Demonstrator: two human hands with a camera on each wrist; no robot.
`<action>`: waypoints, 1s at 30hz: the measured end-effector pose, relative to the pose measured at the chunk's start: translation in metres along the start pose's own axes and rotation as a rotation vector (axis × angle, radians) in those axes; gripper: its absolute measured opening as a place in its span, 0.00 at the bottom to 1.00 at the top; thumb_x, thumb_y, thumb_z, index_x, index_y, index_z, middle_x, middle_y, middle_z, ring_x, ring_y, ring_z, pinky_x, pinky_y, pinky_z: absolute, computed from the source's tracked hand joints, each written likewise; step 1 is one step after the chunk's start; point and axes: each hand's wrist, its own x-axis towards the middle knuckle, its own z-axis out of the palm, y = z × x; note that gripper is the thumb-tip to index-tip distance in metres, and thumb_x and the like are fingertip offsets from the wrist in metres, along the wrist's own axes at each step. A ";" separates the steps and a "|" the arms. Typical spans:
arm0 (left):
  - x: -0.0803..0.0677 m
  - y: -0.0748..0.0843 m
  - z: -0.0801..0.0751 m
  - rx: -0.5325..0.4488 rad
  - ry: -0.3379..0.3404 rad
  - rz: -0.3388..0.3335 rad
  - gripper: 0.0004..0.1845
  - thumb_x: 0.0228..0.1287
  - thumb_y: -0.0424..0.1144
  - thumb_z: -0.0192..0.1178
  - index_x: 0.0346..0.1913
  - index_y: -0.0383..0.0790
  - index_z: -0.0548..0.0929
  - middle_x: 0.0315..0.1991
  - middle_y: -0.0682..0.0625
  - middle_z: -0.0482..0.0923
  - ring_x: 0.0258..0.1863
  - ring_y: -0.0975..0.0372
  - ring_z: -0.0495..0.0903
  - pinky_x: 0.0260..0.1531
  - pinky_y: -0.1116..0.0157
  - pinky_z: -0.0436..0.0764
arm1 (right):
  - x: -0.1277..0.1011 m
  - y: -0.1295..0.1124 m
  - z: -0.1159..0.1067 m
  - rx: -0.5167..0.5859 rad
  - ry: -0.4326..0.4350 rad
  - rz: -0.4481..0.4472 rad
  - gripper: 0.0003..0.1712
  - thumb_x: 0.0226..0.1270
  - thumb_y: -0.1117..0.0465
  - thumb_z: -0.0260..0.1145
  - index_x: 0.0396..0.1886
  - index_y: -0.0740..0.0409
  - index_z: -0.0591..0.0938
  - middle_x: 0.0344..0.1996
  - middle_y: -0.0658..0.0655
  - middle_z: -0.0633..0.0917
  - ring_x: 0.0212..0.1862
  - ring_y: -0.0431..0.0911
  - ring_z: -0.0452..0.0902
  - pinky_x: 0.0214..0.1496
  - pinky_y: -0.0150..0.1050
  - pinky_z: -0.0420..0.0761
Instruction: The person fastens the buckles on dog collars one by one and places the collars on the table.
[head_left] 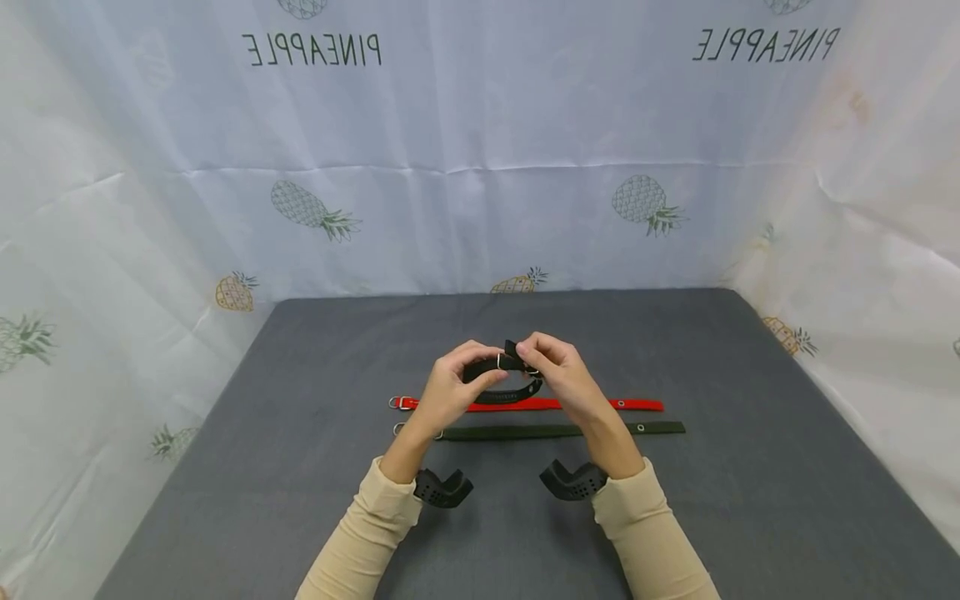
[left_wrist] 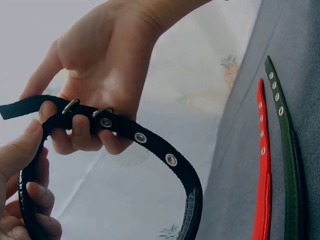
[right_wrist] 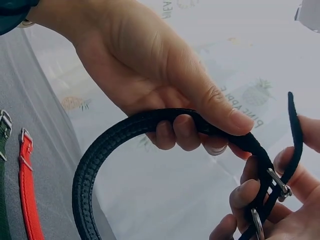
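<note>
- Two hands work on one black collar (left_wrist: 182,168), lifted above the table (head_left: 510,542); left hand (head_left: 448,385) grips its band, right hand (head_left: 561,368) pinches near the buckle (right_wrist: 280,183).
- Buckling seems in hand; next likely calls for pulling the tip (left_wrist: 20,107) snug.
- Collar: looped, stitched, with metal-rimmed eyelets (left_wrist: 140,137).

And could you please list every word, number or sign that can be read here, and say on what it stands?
"PINEAPPLE", mirrored, on the back curtain, upper left.
"PINEAPPLE", mirrored, same curtain, upper right.
Right wrist view: the curtain's lettering is tilted, blurred or cut off.
No readable text on the black strap, red strap or green strap.
</note>
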 end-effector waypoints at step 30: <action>0.003 -0.003 -0.006 0.083 0.059 0.104 0.13 0.56 0.30 0.67 0.46 0.34 0.86 0.41 0.41 0.84 0.39 0.59 0.80 0.40 0.70 0.82 | 0.004 0.007 0.003 0.025 0.053 -0.067 0.15 0.70 0.67 0.58 0.23 0.47 0.77 0.32 0.40 0.81 0.37 0.38 0.73 0.45 0.32 0.75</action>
